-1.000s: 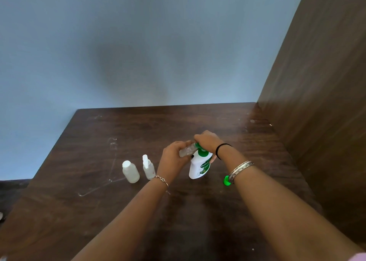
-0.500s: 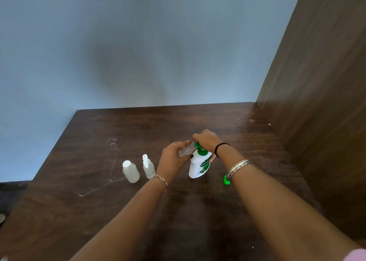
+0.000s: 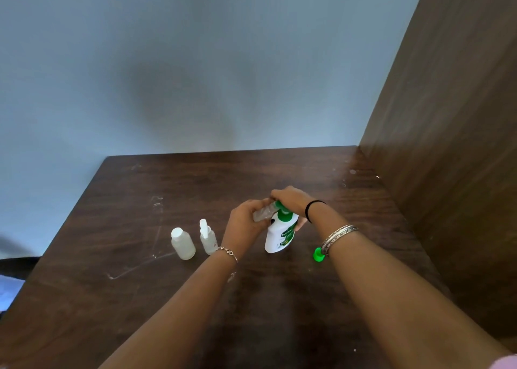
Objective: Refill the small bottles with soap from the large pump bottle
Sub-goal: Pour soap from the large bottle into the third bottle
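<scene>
A large white pump bottle (image 3: 279,235) with a green pump head stands upright at the middle of the dark wooden table (image 3: 140,270). My right hand (image 3: 291,199) lies over the green pump head, fingers curled down on it. My left hand (image 3: 246,222) grips a small clear bottle (image 3: 263,213), tilted with its mouth at the pump's nozzle. Left of my hands stand two more small bottles: a white capped one (image 3: 183,242) and a spray-topped one (image 3: 207,237).
A small green cap (image 3: 317,254) lies on the table just right of the pump bottle, under my right wrist. A brown wooden panel (image 3: 447,145) walls the table's right side. A blue-grey wall stands behind the table.
Both hands stay at the pump head with the small bottle. My right hand has shifted very slightly on the pump; nothing else on the table has moved.
</scene>
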Tool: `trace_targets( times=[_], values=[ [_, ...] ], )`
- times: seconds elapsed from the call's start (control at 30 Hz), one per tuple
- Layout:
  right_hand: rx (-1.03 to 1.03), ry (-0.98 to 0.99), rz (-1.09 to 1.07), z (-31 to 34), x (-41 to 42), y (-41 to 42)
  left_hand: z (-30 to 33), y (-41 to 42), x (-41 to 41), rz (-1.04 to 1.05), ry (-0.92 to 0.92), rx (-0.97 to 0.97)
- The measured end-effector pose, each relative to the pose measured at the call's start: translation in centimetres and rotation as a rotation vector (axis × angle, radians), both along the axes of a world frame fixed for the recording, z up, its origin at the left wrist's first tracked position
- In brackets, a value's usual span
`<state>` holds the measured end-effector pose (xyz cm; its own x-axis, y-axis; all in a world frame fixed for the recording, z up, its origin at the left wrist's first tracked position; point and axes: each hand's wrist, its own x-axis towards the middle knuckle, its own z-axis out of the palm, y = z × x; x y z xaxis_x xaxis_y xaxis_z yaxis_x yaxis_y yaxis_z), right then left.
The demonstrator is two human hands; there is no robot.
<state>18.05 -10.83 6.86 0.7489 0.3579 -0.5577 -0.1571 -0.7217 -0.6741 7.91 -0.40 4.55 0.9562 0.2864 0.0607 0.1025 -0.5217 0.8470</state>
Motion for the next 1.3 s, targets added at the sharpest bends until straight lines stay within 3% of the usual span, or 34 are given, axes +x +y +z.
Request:
trace_targets(
  times=[0.17, 0.33, 0.53, 0.67, 0.83, 1.0, 1.2, 1.3],
  values=[
    [-0.015, -0.203, -0.081, -0.7, -0.2, 0.4, -0.3, 0.1, 0.1, 0.015, 0.034, 0.009],
    [-0.008, 0.010, 0.021, 0.1, 0.3, 0.1, 0.0, 0.1, 0.0, 0.002, 0.009, -0.011],
    [-0.046, -0.159, -0.027, -0.5, -0.1, 0.3, -0.2, 0.2, -0.2, 0.004, 0.024, -0.001],
    [-0.029, -0.049, 0.019, 0.1, -0.1, 0.0, -0.2, 0.2, -0.2, 0.000, 0.006, -0.009],
    [-0.052, -0.183, 0.003, -0.4, -0.4, 0.2, -0.4, 0.0, -0.2, 0.004, -0.015, -0.028],
    [-0.044, -0.034, 0.044, 0.4, -0.1, 0.1, -0.1, 0.1, -0.2, -0.005, -0.029, -0.049],
    [-0.060, -0.171, -0.029, -0.1, -0.4, 0.5, -0.2, 0.2, -0.3, 0.010, -0.016, -0.037],
    [-0.062, -0.100, 0.003, 0.3, -0.3, 0.5, -0.1, 0.3, -0.3, 0.016, -0.018, -0.052]
  ],
)
